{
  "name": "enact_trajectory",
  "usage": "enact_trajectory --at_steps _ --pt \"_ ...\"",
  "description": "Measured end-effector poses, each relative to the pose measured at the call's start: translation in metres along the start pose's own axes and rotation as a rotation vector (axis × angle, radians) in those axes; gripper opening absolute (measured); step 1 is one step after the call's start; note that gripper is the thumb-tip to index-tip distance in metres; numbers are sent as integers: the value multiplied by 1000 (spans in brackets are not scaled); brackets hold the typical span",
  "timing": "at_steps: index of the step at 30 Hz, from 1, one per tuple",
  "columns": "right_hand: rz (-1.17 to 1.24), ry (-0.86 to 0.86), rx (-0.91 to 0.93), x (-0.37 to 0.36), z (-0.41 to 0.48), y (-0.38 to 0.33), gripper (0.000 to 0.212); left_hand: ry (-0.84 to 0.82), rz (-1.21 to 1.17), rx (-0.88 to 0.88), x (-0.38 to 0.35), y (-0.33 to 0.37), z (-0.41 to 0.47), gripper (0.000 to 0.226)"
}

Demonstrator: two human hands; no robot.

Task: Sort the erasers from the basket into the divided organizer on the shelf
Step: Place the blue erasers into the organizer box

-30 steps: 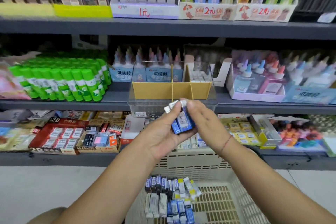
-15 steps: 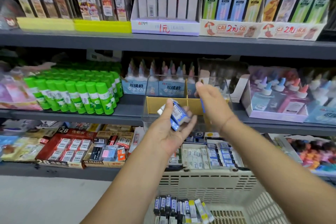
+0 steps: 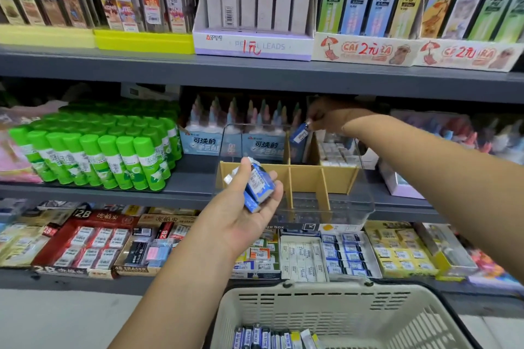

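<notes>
Fingers of the left hand curl under a stack of blue erasers, with the thumb pressing its side. The right hand pinches a single eraser by its top end. It dangles below the fingertips, over the organizer's middle section.

The left forearm rises bare from the lower edge, wrist straight, and the left hand lies palm up at chest height. Its thumb and curled fingers cradle a small stack of blue-and-white erasers in the palm. The right arm enters from the right edge and stretches forward and up, forearm bare, wrist bent slightly downward. The right hand is held farther out and higher than the left, partly in shadow, and its fingertips pinch a single blue eraser by its top end so that it hangs tilted below them.
</notes>
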State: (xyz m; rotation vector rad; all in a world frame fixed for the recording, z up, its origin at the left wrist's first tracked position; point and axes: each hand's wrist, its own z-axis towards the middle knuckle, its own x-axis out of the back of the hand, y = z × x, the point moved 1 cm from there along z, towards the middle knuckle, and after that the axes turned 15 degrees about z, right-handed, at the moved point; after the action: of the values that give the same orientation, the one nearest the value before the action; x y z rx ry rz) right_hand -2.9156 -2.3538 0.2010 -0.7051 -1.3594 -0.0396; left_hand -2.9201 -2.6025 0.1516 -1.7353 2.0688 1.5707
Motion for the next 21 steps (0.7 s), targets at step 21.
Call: enact_trajectory --at_steps 21 --pt "-356 133 172 -54 7 -6 37 32 64 57 2 -14 3 36"
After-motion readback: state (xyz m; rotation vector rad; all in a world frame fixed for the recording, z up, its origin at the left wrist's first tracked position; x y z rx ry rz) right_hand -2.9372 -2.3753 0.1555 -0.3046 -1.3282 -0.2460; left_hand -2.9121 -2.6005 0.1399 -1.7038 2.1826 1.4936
